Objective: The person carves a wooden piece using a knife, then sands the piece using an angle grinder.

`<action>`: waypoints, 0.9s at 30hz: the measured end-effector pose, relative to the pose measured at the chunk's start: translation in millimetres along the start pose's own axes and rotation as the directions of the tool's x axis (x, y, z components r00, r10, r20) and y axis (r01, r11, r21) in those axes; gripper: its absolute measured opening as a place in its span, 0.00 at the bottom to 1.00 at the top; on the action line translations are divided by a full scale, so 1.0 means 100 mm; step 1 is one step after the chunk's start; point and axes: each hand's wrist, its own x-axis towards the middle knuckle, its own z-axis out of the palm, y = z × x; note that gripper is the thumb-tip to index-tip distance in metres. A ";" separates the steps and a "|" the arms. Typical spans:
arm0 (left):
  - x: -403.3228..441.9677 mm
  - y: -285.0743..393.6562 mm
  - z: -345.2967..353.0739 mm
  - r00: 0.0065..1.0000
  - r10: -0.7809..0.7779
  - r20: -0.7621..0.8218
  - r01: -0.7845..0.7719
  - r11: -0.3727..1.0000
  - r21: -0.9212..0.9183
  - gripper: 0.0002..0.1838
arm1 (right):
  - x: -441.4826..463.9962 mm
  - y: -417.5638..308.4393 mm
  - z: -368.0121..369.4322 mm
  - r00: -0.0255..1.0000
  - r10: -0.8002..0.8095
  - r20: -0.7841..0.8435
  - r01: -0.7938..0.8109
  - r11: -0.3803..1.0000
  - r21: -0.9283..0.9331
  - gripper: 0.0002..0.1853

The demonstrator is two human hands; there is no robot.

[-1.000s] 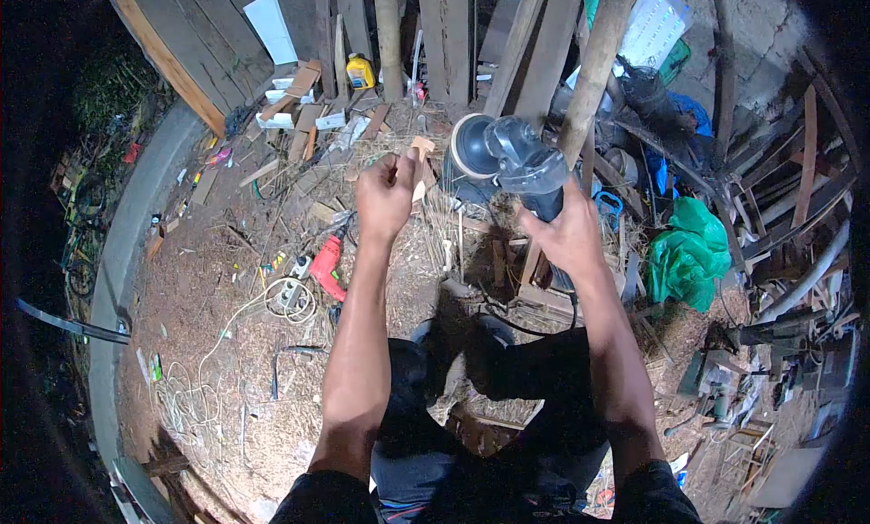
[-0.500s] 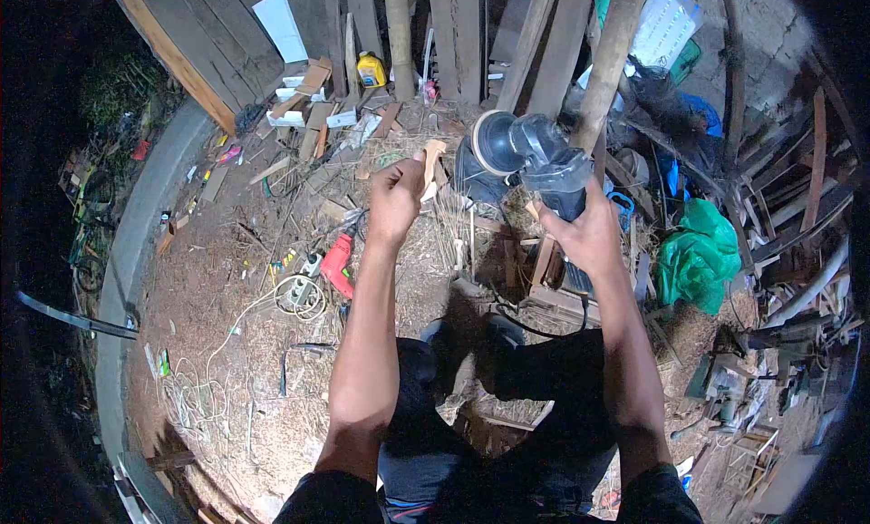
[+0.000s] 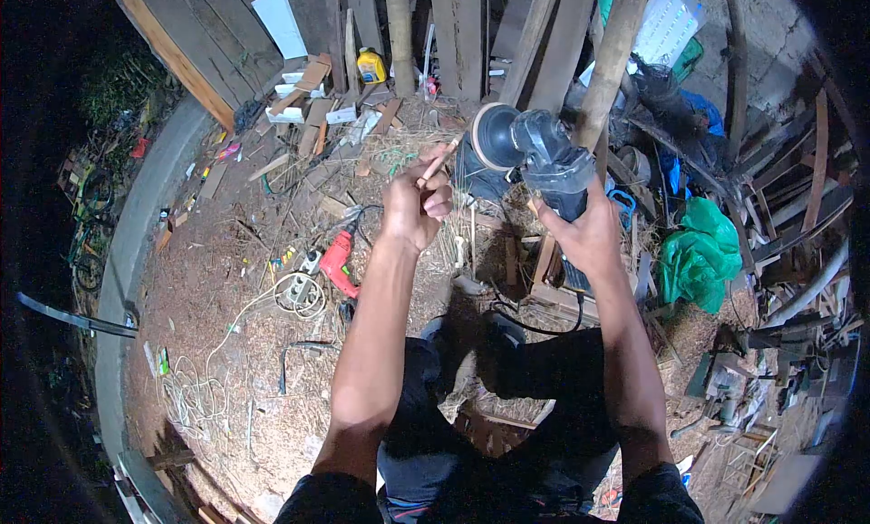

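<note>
In my left hand (image 3: pixel 413 207) is a small, thin piece of wood (image 3: pixel 439 165), its fingers closed around the lower end. The wood now shows a narrow edge, with its tip close to the disc. My right hand (image 3: pixel 587 232) grips the black body of an angle grinder (image 3: pixel 555 161). A round sanding pad (image 3: pixel 495 136) is fitted to the grinder and faces left, toward the wood. Whether the wood touches the pad I cannot tell. From the grinder's lower end a black cord (image 3: pixel 535 329) runs down near my knees.
On the ground to the left lie a red drill (image 3: pixel 338 264) and a power strip (image 3: pixel 301 288) with tangled cable. A green plastic bag (image 3: pixel 700 257) sits at right among wood scraps. Upright planks (image 3: pixel 456 39) and a yellow bottle (image 3: pixel 371 67) stand ahead.
My left hand has moved slightly right and turned, so the wood piece shows its edge instead of its broad face. The grinder has stayed nearly in place.
</note>
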 end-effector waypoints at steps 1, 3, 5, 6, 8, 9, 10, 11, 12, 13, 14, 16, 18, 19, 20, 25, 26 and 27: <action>0.02 -0.02 -0.06 0.998 -0.025 0.051 0.030 0.995 -0.094 0.16 | 0.00 0.00 0.00 1.000 0.009 0.002 -0.009 1.000 -0.009 0.31; 0.06 -0.05 -0.14 0.985 -0.063 0.160 0.106 0.956 -0.273 0.14 | -0.01 0.01 0.02 1.000 0.003 -0.010 -0.004 1.000 -0.028 0.31; 0.11 -0.08 -0.20 0.982 -0.060 0.177 0.115 0.941 -0.318 0.14 | -0.01 0.05 0.06 0.999 -0.027 -0.037 0.025 0.999 -0.046 0.30; 0.11 -0.08 -0.18 0.981 -0.058 0.184 0.119 0.933 -0.340 0.13 | -0.01 0.05 0.06 0.999 -0.040 -0.035 0.038 0.998 -0.058 0.30; 0.10 -0.08 -0.15 0.982 -0.090 0.168 0.140 0.940 -0.310 0.14 | -0.01 0.05 0.07 0.997 -0.069 -0.029 0.067 0.994 -0.081 0.29; 0.09 -0.09 -0.13 0.981 -0.107 0.159 0.151 0.944 -0.295 0.14 | -0.01 0.04 0.07 0.998 -0.055 -0.029 0.052 0.994 -0.095 0.29; 0.10 -0.09 -0.15 0.981 -0.115 0.155 0.160 0.935 -0.317 0.14 | -0.01 0.04 0.07 0.999 -0.041 -0.029 0.038 0.993 -0.109 0.29; 0.11 -0.09 -0.20 0.981 -0.121 0.151 0.167 0.926 -0.340 0.15 | -0.01 0.04 0.08 0.999 -0.028 -0.030 0.024 0.992 -0.122 0.29; 0.09 -0.07 -0.18 0.981 -0.126 0.147 0.172 0.916 -0.362 0.15 | -0.01 0.04 0.07 0.999 -0.027 -0.041 0.022 0.993 -0.113 0.29; 0.08 -0.06 -0.17 0.985 -0.124 0.118 0.158 0.927 -0.340 0.14 | 0.00 0.05 0.06 0.998 -0.028 -0.052 0.023 0.994 -0.103 0.29; 0.06 -0.04 -0.15 0.989 -0.121 0.088 0.143 0.937 -0.318 0.13 | 0.01 0.05 0.05 0.998 -0.030 -0.063 0.024 0.995 -0.094 0.29; 0.03 -0.01 -0.10 0.992 -0.117 0.047 0.125 0.951 -0.281 0.13 | 0.01 0.06 0.06 0.997 -0.057 -0.055 0.057 0.998 -0.007 0.29; 0.03 -0.02 -0.06 0.992 -0.122 0.023 0.123 0.960 -0.252 0.13 | 0.00 0.05 0.04 0.997 -0.062 -0.042 0.061 0.998 -0.009 0.29; 0.04 -0.03 -0.06 0.992 -0.123 0.041 0.129 0.962 -0.241 0.13 | -0.02 -0.01 0.03 0.998 -0.051 -0.033 0.050 0.997 -0.054 0.29; 0.05 -0.04 -0.06 0.991 -0.123 0.059 0.133 0.964 -0.229 0.14 | -0.04 -0.03 0.03 0.999 -0.041 -0.023 0.038 0.994 -0.098 0.29; 0.09 0.00 -0.19 0.992 -0.109 0.069 0.123 0.964 -0.235 0.16 | -0.02 0.01 0.04 0.998 -0.050 -0.038 0.048 0.996 -0.069 0.30; 0.08 0.01 -0.19 0.991 -0.113 0.068 0.126 0.963 -0.239 0.16 | 0.00 0.04 0.02 0.997 -0.053 -0.048 0.050 0.997 -0.050 0.30; 0.07 0.01 -0.18 0.991 -0.119 0.068 0.132 0.961 -0.242 0.17 | 0.02 0.09 0.04 0.995 -0.069 -0.071 0.064 0.996 -0.064 0.30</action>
